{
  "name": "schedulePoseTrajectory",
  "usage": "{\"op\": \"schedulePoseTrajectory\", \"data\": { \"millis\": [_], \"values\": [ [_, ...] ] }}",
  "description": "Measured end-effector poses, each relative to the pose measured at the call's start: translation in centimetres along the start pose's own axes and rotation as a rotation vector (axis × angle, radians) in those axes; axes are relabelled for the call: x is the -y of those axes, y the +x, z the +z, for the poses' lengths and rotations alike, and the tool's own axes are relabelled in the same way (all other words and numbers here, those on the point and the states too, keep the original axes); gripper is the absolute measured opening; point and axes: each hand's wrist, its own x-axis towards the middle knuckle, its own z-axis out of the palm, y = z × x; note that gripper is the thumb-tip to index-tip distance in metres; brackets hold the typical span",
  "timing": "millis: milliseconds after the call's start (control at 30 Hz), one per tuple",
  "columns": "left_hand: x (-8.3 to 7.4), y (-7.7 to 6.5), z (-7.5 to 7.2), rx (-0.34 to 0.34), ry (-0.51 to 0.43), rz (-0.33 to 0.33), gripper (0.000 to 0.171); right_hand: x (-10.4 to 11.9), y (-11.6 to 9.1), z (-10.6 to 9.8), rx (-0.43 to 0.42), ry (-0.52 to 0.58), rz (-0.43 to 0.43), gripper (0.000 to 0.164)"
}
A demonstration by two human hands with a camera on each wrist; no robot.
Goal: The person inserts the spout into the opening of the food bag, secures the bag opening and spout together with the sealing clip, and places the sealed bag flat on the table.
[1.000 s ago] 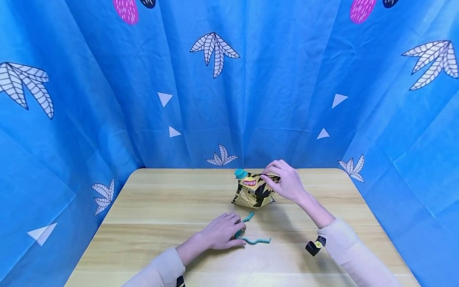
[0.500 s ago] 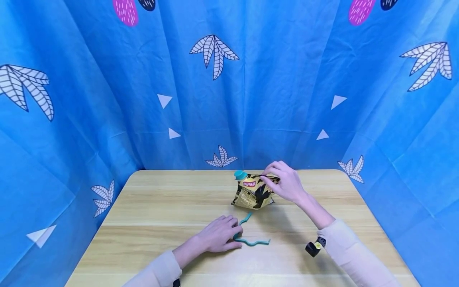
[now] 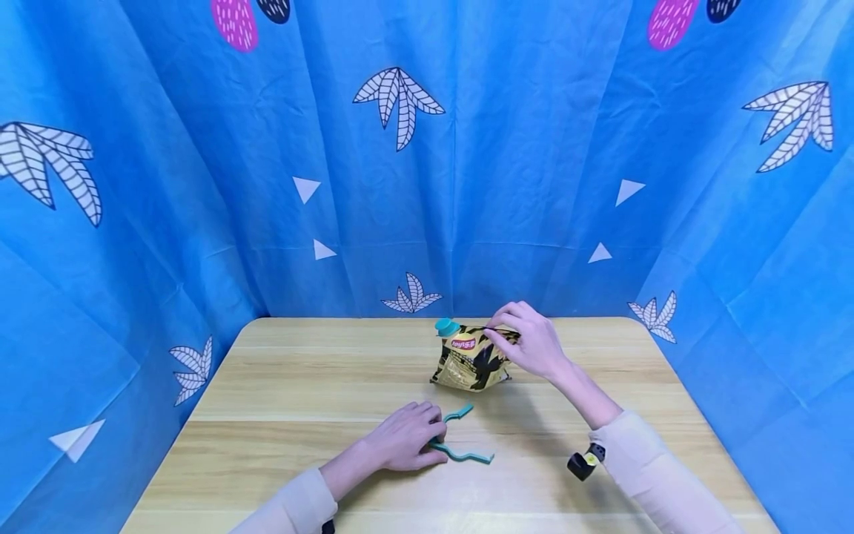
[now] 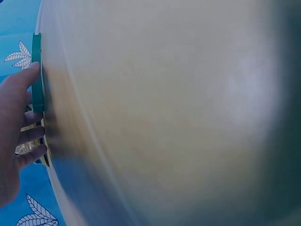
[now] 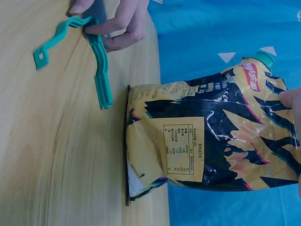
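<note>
My right hand (image 3: 530, 340) pinches the top edge of a gold-and-black chip bag (image 3: 463, 365), which stands upright with its base on the table. A round teal cap (image 3: 446, 326) shows at the bag's upper left corner; what lies under it is hidden. Nearer to me, my left hand (image 3: 410, 436) holds a teal bag clip (image 3: 469, 456) by its hinge end, low over the wood. The clip's two wavy arms spread apart in a V toward the bag. In the right wrist view, the thumb and fingers meet around the hinge of the clip (image 5: 101, 70).
The wooden table (image 3: 287, 371) carries both things. Blue patterned cloth (image 3: 520, 185) hangs behind it and along both sides. A black wrist camera (image 3: 582, 466) hangs below the right sleeve.
The clip has turned slightly and shifted left, its arms still spread, with the left hand drawn back a little. The right hand and the bag have stayed in place.
</note>
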Motion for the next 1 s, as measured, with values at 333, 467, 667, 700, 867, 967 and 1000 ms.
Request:
{"op": "schedulePoseTrajectory", "data": {
  "millis": [333,467,667,700,867,967,1000],
  "values": [
    [0.25,-0.03,0.09,-0.018,0.015,0.002,0.032,0.03,-0.04,-0.01,-0.005,-0.003,-0.006,0.01],
    [0.25,-0.07,0.1,-0.026,0.021,0.007,0.032,0.01,-0.07,-0.02,-0.001,-0.006,-0.002,0.009],
    [0.28,-0.07,0.17,-0.022,0.025,0.002,0.033,0.04,-0.13,-0.07,0.006,-0.006,0.007,0.009],
    [0.28,-0.05,0.17,-0.02,0.024,0.0,0.033,0.05,-0.13,-0.08,0.008,-0.006,0.008,0.009],
    [0.25,0.04,0.12,-0.017,0.02,-0.003,0.034,0.0,-0.16,-0.01,0.004,0.0,0.003,0.009],
    [0.26,0.05,0.09,-0.025,0.021,0.001,0.034,-0.01,-0.17,-0.02,0.006,-0.003,0.003,0.009],
    [0.26,0.03,0.07,-0.027,0.022,0.001,0.034,-0.01,-0.17,-0.03,0.007,-0.005,0.004,0.009]
  ]
}}
